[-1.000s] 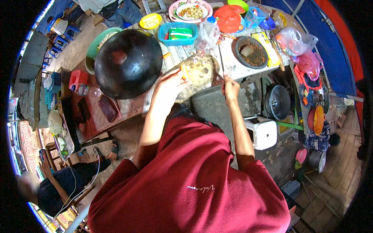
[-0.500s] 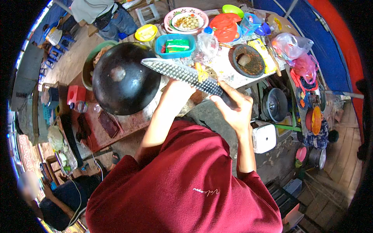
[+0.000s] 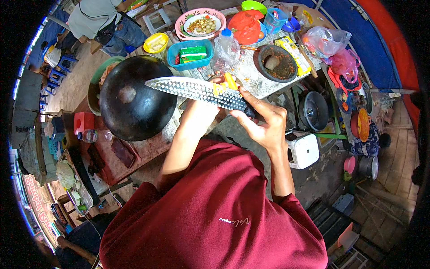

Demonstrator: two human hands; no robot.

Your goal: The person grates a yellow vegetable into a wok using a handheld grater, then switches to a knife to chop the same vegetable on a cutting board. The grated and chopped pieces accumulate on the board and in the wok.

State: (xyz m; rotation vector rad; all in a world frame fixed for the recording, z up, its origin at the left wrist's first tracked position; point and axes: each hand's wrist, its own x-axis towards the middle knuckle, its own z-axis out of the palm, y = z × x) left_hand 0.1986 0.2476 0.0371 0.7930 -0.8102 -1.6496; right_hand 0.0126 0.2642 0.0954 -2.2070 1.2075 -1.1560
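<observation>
In my right hand (image 3: 271, 123) is a broad knife (image 3: 197, 92), its dimpled metal blade pointing left and lying across in front of my left hand (image 3: 199, 117). My right thumb and forefinger wrap the dark handle near the blade's heel. Behind the blade, the left fingers pinch a yellow-orange piece of food (image 3: 230, 80); most of those fingers are hidden. Small yellow cut bits (image 3: 218, 88) cling to the blade. Just left of the knife tip a large black wok (image 3: 134, 105) rests with its rounded underside up.
Beyond the hands, the table holds a blue tub (image 3: 190, 66) with a green pack, a pink plate (image 3: 179, 22), a yellow bowl (image 3: 156, 43) and a stone mortar (image 3: 280, 74) with a pestle. A white box (image 3: 305, 151) stands below right. A person (image 3: 92, 20) is at far left.
My view has shifted slightly, so the table things sit a little further left. The knife has slid left and levelled out, and more yellow bits show on its blade.
</observation>
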